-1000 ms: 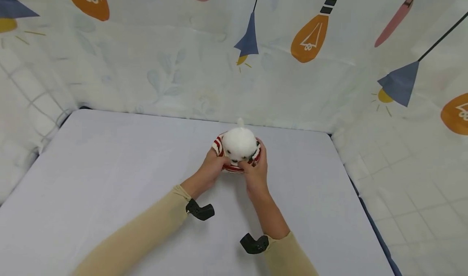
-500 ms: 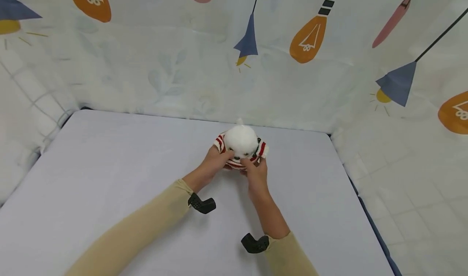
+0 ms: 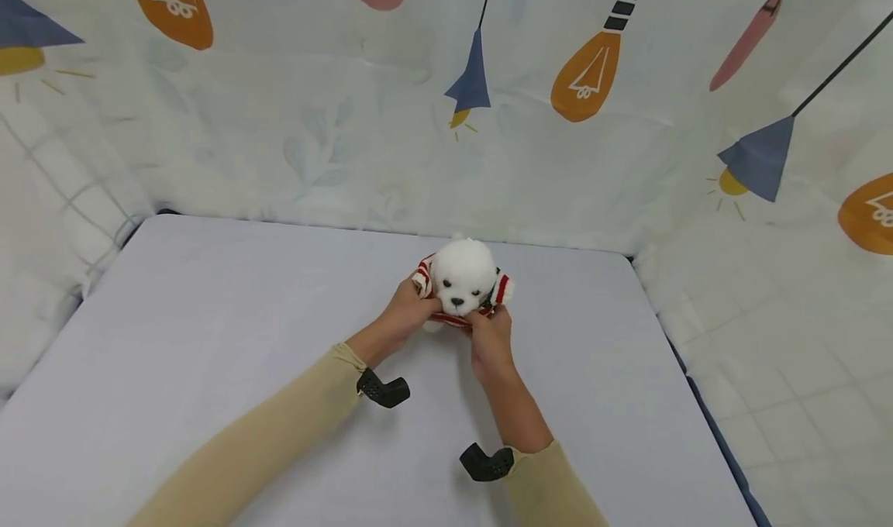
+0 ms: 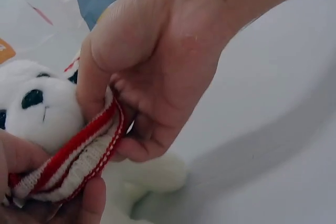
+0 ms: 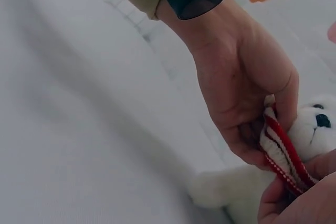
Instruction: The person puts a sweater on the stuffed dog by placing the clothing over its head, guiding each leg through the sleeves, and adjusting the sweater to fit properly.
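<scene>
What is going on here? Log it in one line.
left hand: pinches striped knit garment | right hand: pinches same garment | white plush toy: face showing in head view

We can read no text, label, brand, number or sign in the head view or in either of the wrist views.
</scene>
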